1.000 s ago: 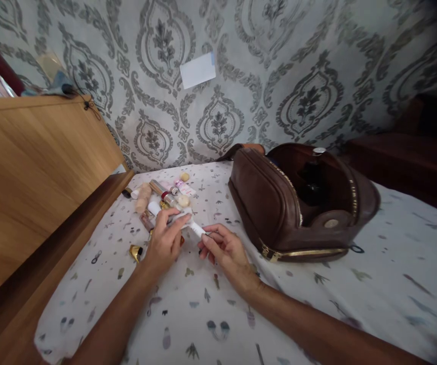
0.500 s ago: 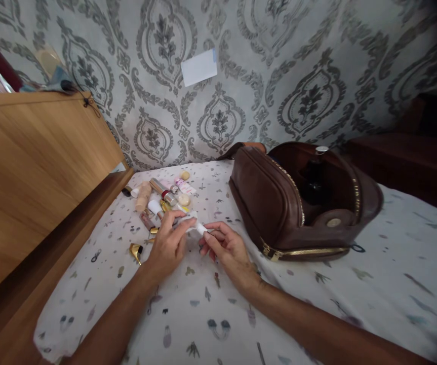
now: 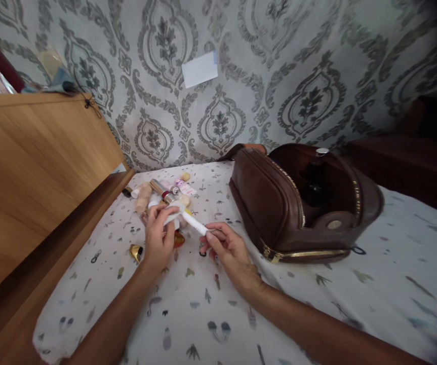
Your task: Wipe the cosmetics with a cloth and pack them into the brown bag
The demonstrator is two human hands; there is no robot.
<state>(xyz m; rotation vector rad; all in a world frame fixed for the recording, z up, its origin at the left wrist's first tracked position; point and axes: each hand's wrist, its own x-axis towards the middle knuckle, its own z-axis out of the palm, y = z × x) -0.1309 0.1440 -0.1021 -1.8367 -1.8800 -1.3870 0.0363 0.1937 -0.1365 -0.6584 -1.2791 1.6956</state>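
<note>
Between my hands slants a slim white stick-shaped tube (image 3: 194,223), its exact kind unclear. My right hand (image 3: 228,248) pinches its lower end between thumb and fingers. In my left hand (image 3: 159,234) is a soft white piece, like a wipe (image 3: 173,213), which meets the tube's upper end. Just past my left hand lies a cluster of make-up: a beige tube (image 3: 143,197), a silver tube with a red band (image 3: 162,190), a pink-and-white tube (image 3: 185,186) and a round cream-coloured pot (image 3: 184,201). An amber-coloured item (image 3: 179,239) shows partly behind my left fingers.
An unzipped brown leather bag (image 3: 267,197) stands to the right, a dark bottle with a silver top (image 3: 321,152) inside it. A gold item (image 3: 135,252) lies left of my left hand on the patterned white cloth (image 3: 188,314). A wooden panel (image 3: 43,167) rises at left.
My left hand has moved left and slightly down with the wipe, leaving more of the white tube bare. The amber item has come into sight. My right hand has hardly moved.
</note>
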